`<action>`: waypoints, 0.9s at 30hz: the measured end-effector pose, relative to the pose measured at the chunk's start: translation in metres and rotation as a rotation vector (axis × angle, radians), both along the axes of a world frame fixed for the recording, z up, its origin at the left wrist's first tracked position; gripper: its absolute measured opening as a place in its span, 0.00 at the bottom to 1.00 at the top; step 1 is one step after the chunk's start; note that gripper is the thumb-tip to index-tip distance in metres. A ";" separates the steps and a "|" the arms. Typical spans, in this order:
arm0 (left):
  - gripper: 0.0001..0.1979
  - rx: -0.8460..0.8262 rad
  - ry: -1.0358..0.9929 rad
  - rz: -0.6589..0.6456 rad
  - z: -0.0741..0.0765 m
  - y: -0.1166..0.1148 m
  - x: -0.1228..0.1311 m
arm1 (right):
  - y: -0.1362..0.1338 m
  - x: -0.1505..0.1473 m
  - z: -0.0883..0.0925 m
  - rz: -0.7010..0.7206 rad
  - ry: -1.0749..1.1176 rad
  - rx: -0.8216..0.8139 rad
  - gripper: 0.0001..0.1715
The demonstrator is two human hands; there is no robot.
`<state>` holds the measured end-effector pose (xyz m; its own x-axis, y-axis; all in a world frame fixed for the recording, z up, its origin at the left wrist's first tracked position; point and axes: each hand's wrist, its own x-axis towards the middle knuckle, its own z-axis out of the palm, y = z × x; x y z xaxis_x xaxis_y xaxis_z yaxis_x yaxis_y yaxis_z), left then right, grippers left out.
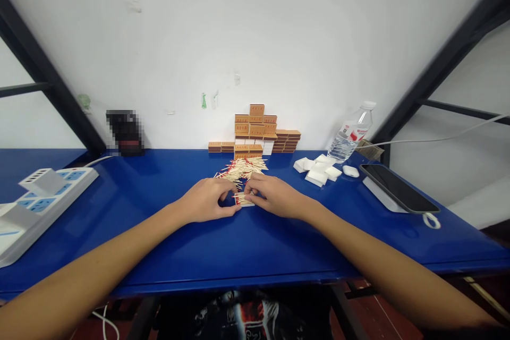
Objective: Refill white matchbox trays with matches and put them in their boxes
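A small white matchbox tray [250,204] with red-tipped matches [240,199] in it sits on the blue table in front of me. My left hand [209,199] holds the tray's left end, thumb at the near corner and fingers at the far one. Over the right part of the tray, my right hand [274,195] is closed in a pinch at the matches, its fingertips partly covering them. Just behind both hands lies a loose pile of matches [243,168]. Brown matchboxes [256,130] stand stacked behind the pile, against the wall.
White empty-looking trays [317,172] lie in a heap to the right, near a water bottle [353,133] and a white earphone case [350,171]. A phone [398,187] rests on a white block at far right. At left is a power strip [51,202].
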<state>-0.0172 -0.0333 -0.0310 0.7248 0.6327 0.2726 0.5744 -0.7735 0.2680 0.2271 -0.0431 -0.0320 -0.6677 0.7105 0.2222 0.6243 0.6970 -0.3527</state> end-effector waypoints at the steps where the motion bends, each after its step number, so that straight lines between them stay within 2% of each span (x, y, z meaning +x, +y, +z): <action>1: 0.14 0.000 0.000 -0.005 0.000 0.000 0.000 | 0.000 -0.001 0.000 0.001 0.014 -0.009 0.05; 15: 0.17 0.003 0.013 -0.002 0.000 -0.001 0.000 | 0.000 -0.002 -0.001 -0.035 0.077 -0.006 0.04; 21: 0.13 -0.008 0.008 -0.006 0.001 0.000 -0.001 | 0.001 0.006 0.007 -0.026 0.070 0.026 0.04; 27: 0.13 -0.008 -0.007 -0.001 -0.001 0.000 -0.001 | 0.001 0.010 0.012 0.006 0.017 -0.014 0.00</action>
